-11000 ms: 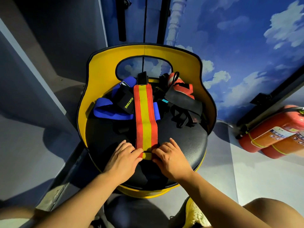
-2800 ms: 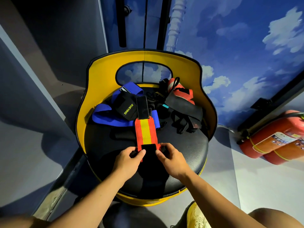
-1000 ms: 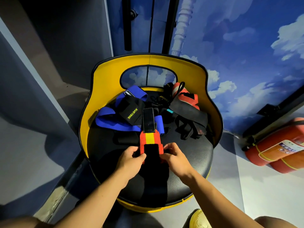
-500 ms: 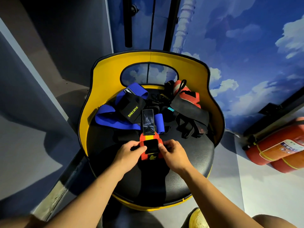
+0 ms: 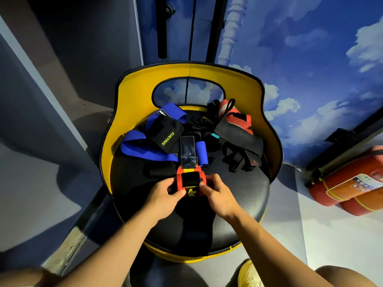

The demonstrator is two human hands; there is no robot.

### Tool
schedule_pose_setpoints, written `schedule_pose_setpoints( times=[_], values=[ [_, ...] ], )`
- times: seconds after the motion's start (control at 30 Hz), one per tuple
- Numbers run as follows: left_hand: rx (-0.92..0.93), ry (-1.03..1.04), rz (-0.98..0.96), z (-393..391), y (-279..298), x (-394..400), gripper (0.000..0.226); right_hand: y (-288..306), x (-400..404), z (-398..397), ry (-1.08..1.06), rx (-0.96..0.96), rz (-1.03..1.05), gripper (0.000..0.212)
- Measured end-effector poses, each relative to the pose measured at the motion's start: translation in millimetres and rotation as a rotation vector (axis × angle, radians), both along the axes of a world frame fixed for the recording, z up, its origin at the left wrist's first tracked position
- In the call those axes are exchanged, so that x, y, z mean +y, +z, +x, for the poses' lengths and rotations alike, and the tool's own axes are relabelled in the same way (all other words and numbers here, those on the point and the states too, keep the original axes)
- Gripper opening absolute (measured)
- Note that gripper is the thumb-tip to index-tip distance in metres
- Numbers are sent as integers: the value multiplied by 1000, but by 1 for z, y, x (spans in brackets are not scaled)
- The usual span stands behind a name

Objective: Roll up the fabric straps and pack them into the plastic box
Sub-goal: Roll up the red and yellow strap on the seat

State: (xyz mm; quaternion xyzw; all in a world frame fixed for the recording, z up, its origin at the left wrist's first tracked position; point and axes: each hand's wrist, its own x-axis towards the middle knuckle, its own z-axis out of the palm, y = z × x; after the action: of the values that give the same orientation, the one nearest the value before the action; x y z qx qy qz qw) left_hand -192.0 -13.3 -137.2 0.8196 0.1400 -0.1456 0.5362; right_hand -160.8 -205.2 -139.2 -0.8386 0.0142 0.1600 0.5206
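A red and yellow strap (image 5: 190,182) sits rolled into a thick bundle on the black seat of a yellow-backed chair (image 5: 132,112). Only its black hook-and-loop tab (image 5: 187,151) still lies flat beyond the roll. My left hand (image 5: 163,196) pinches the roll's left end and my right hand (image 5: 219,195) pinches its right end. Behind it lie a blue strap (image 5: 141,145) with a black "XUEYING" patch, a red strap (image 5: 236,119) and several black straps (image 5: 240,150). No plastic box shows in the head view.
The chair's curved yellow back walls in the strap pile at the rear. Two red fire extinguishers (image 5: 350,183) lie on the floor to the right. A dark cabinet side (image 5: 51,100) stands at left. My yellow shoe (image 5: 248,274) shows at the bottom.
Over the last eleven seconds the flat red and yellow strap has been rolled away from me into a bundle. In the last half second the roll took up nearly all its coloured length.
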Motion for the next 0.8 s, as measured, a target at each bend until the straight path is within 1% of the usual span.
schedule_pose_setpoints(
  times=[0.07, 0.17, 0.27, 0.37, 0.43, 0.5, 0.57, 0.63, 0.73, 0.8],
  values=[
    [6, 4, -27, -3, 5, 0, 22, 2, -3, -3, 10, 72, 8, 18],
    [21, 4, -26, -7, 11, 1, 11, 11, -5, -10, -28, 43, -23, 23],
    [55, -17, 8, -11, 17, -1, 25, 17, -6, -14, -29, 9, -123, 35],
    [118, 24, 0, -8, 16, -5, 37, 20, -5, -12, -39, 36, -191, 41],
    [136, 95, -44, -2, 17, -9, 40, 19, -3, -6, -62, 39, -241, 44],
    [173, 163, -109, 5, 17, -12, 36, 17, 1, 0, -95, 47, -247, 47],
    [254, 207, -252, 12, 23, -15, 27, 15, 5, 4, -171, 102, -135, 49],
    [316, 250, -408, 18, 24, -17, 27, 17, 9, 7, -240, 188, 24, 49],
    [303, 300, -558, 21, 28, -15, 22, 19, 11, 11, -297, 250, 189, 49],
    [305, 318, -623, 21, 29, -10, 26, 22, 11, 11, -306, 282, 298, 44]
  ],
)
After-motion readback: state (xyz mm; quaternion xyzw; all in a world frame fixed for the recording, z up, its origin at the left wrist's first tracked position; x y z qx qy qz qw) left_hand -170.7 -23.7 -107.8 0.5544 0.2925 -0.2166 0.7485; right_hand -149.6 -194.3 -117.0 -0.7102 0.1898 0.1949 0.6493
